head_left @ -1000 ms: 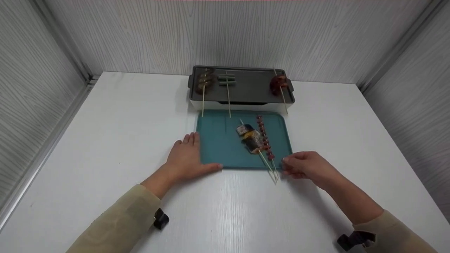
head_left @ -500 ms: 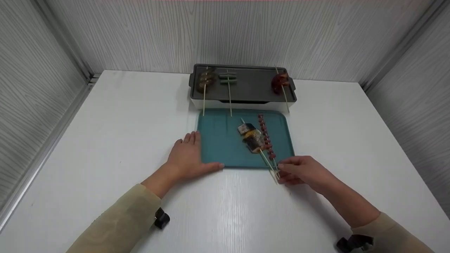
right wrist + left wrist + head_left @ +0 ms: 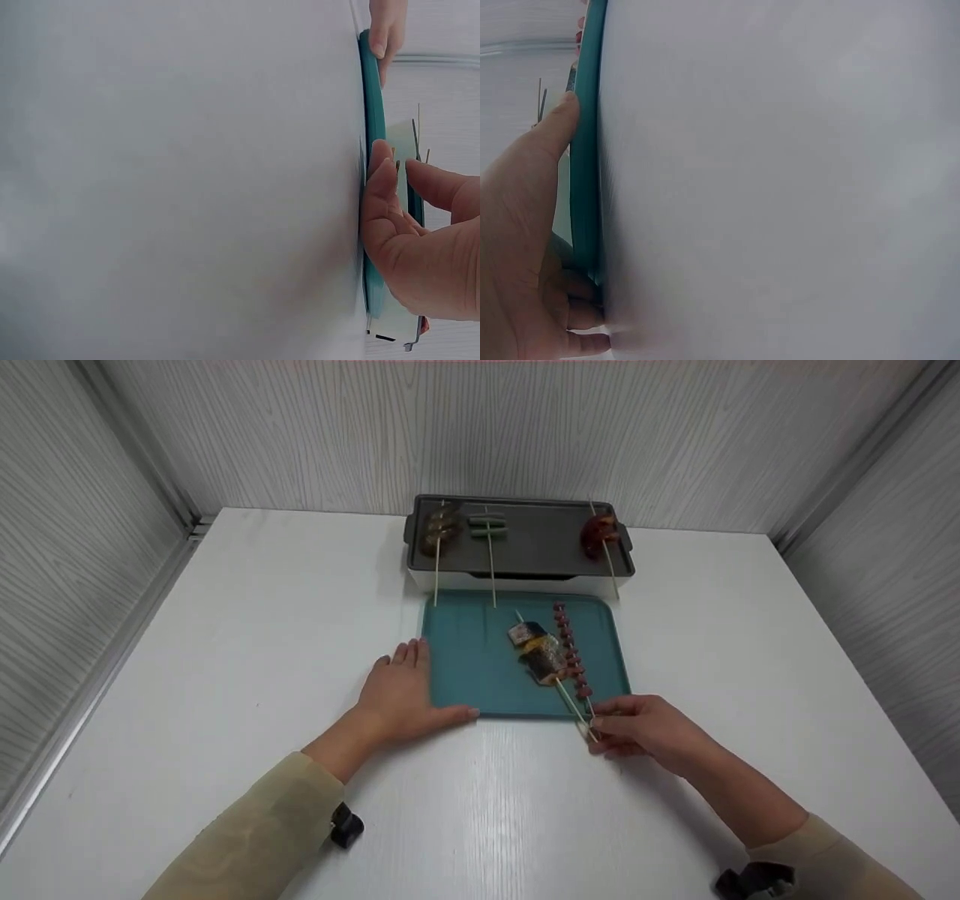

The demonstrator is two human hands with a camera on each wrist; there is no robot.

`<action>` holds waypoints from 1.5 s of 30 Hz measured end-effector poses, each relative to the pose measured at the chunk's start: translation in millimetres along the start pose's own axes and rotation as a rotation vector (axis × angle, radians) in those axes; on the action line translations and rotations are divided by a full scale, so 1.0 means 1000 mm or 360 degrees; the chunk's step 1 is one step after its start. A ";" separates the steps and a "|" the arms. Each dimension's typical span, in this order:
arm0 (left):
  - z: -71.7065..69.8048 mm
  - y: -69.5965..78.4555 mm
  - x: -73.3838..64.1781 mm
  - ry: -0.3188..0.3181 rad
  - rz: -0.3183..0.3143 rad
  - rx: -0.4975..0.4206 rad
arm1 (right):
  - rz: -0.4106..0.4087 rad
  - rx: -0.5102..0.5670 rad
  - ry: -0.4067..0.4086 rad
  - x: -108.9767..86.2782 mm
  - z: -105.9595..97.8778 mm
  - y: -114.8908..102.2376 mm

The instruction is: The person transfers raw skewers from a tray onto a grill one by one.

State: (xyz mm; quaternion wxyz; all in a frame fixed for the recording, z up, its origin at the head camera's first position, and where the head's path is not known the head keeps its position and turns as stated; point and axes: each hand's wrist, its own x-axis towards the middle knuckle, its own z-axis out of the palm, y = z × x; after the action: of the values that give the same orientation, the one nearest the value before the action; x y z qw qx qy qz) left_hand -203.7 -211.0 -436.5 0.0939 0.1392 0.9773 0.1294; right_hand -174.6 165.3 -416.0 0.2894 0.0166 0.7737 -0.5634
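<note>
Head view: white table [image 3: 225, 660], grey wood-grain panels on 3 sides.

Teal tray [image 3: 469, 675] sits centre, its far edge just beside a dark grill plate [image 3: 536, 547] on a white base.

Left hand [image 3: 397, 701] lies flat on the table at the tray's near-left corner. Fingers straight along the left rim, thumb stretched along the near rim, both touching it. Nothing gripped. Left wrist view agrees: thumb [image 3: 559, 124] pressed against the teal edge [image 3: 585, 150], fingers flat below it.

Right hand [image 3: 649, 727] is at the tray's near-right corner, fingers curled, fingertips closed on the near ends of the skewer sticks where they overhang the rim. Which of the 2 sticks is pinched, or both, cannot be told from the head view; the right wrist view shows only thumb and fingers [image 3: 390, 195] against the tray rim [image 3: 373, 90], sticks too small to read.

On the tray, 2 skewers:
- fish-slice skewer [image 3: 538, 654], pieces bunched mid-tray, stick running toward the right hand.
- skewer of small red pieces [image 3: 570, 649], just right of the fish one, lying near parallel, stick also ending at the right hand.

On the grill plate, 3 skewers, sticks pointing toward the tray:
- brown-piece skewer [image 3: 439, 529], far left.
- green vegetable skewer [image 3: 487, 526], just beside it.
- dark red meat skewer [image 3: 600, 534], far right, well apart from the other 2.

Both forearms in beige sleeves, a black wrist mount [image 3: 346, 825] under the left.
</note>
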 end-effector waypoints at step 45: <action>0.000 0.000 0.000 0.0037 0.0010 -0.0035 | -0.0230 -0.0094 0.0173 -0.026 -0.012 -0.050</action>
State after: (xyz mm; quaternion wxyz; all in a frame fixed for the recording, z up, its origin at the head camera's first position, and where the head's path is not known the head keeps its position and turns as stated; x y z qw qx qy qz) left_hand -203.3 -210.9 -436.8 0.0838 0.1398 0.9764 0.1419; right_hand -175.8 165.7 -358.9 0.2058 -0.0173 0.8036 -0.5582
